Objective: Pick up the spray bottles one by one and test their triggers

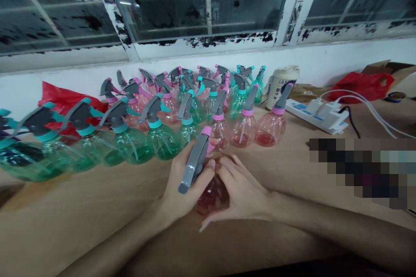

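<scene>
At the near middle of the worktop (286,169), in the head view: pink bottle (212,201) held between both hands, with grey sprayer (194,164) on top, slanting toward the near left, and pink nozzle (206,131) at the far end. Left hand (177,175) clamped around the neck beneath the sprayer, thumb across the near side. Right hand (242,188) clamped on the right of the body, fingers bent near the neck, thumb stretched out low on the near side. Cannot tell whether touching the worktop.

Just beyond the hands, from left to right: front row of standing bottles, six green bottles (162,143) with turquoise collars, the leftmost cut by the edge, then three other pink bottles (271,132) with pink collars. Behind these, crowded close together: mixed bottles (169,112), green and pink. At far left, behind the green ones, crumpled red bag (65,99).

Right of the far crowd: printed cup (282,84), then white power strip (295,109) with two white adapters (333,107), white cables (368,106) and black cable (355,124). Farther right: second red bag (360,87) beside cardboard (390,69). Beyond everything: white wall (341,57) and windows (201,4) with peeling frames.
</scene>
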